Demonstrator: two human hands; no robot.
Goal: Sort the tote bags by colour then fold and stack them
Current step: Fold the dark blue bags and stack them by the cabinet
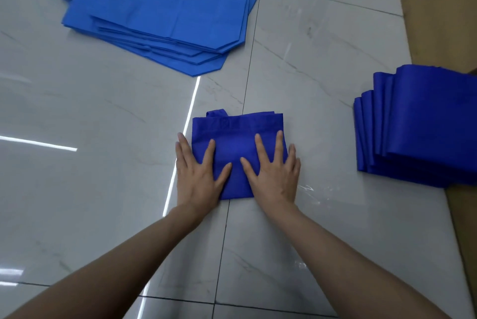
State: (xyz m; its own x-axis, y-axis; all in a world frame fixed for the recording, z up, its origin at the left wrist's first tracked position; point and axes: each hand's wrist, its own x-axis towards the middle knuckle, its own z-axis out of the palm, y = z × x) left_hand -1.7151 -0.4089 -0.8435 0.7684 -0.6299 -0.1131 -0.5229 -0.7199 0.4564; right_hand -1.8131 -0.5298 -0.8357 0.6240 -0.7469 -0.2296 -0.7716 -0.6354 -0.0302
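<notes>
Dark-blue folded bag (237, 132), pinned under your flat, straight-fingered left hand (198, 176) and right hand (273, 174), could spring open once you lift off — the fabric looks stiff.

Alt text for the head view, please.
The left hand and right hand press flat on a folded dark blue tote bag on a tiled floor. More dark blue bags are piled at right; lighter blue bags lie flat upper left.

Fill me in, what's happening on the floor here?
A person is folding tote bags on the tiled floor. Both hands, left hand and right hand, press flat on a folded dark blue bag. A stack of dark blue bags sits to the right. A pile of unfolded lighter blue bags lies farther away on the left.
</notes>
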